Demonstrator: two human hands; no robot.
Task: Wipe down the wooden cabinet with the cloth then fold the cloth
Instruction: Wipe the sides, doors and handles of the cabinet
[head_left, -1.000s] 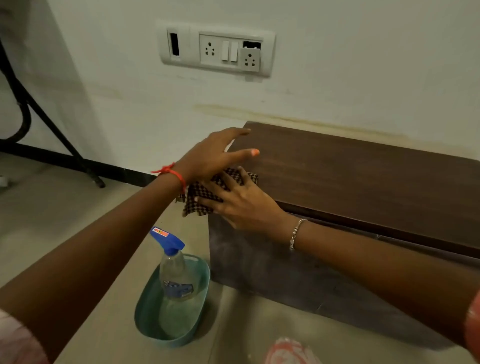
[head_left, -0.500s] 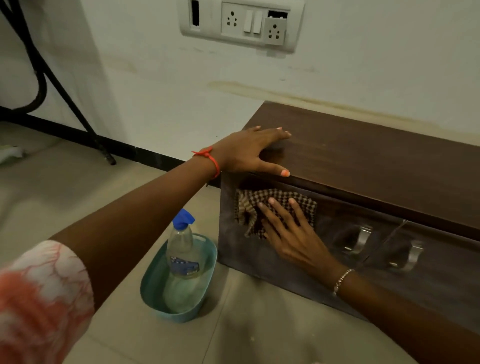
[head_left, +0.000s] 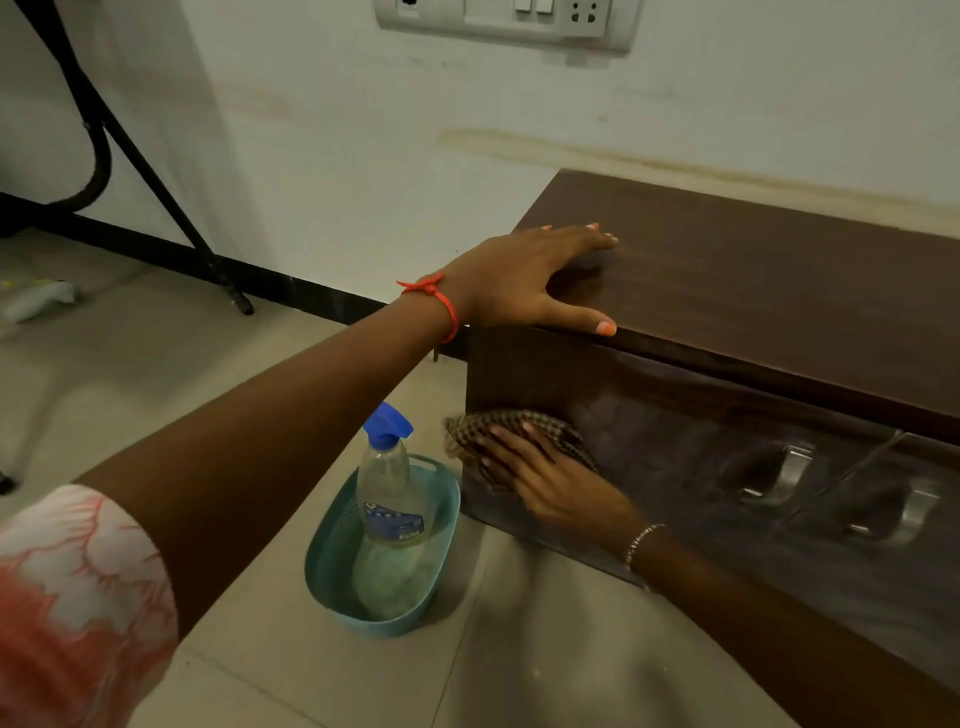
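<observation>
cloth (head_left: 524, 441), a checked brown rag, was pressed flat against the front of the wooden cabinet (head_left: 753, 322) near its left edge, low down, under the right hand (head_left: 550, 480). that hand lay spread, fingers apart, palm pinning the cloth to the panel, not pinching it. left hand (head_left: 530, 280) rested open on the cabinet top at the left corner, fingers spread, thumb over the front lip, holding nothing, probably bracing. cloth looked soft, thin and light, bunched at its left side; likely drags easily and would slip out from under a flat palm, so for folding best taken at corners or an edge with both hands. cabinet looked stiff and heavy, dark smooth veneer, sheen on the front face, could be damp but cannot tell. two metal handles (head_left: 774, 475) sat on the front to the right of the cloth, a likely snag point. wiping seemed mid-way, front face in hand, fold not yet started. teal basket (head_left: 332, 545) stood on the tiled floor (head_left: 545, 649) just beside the cabinet's left corner, with a spray bottle (head_left: 389, 483) upright in it. pale wall (head_left: 363, 171) behind, switch plate (head_left: 509, 21) up top, black stand leg (head_left: 156, 171) at left.
</observation>
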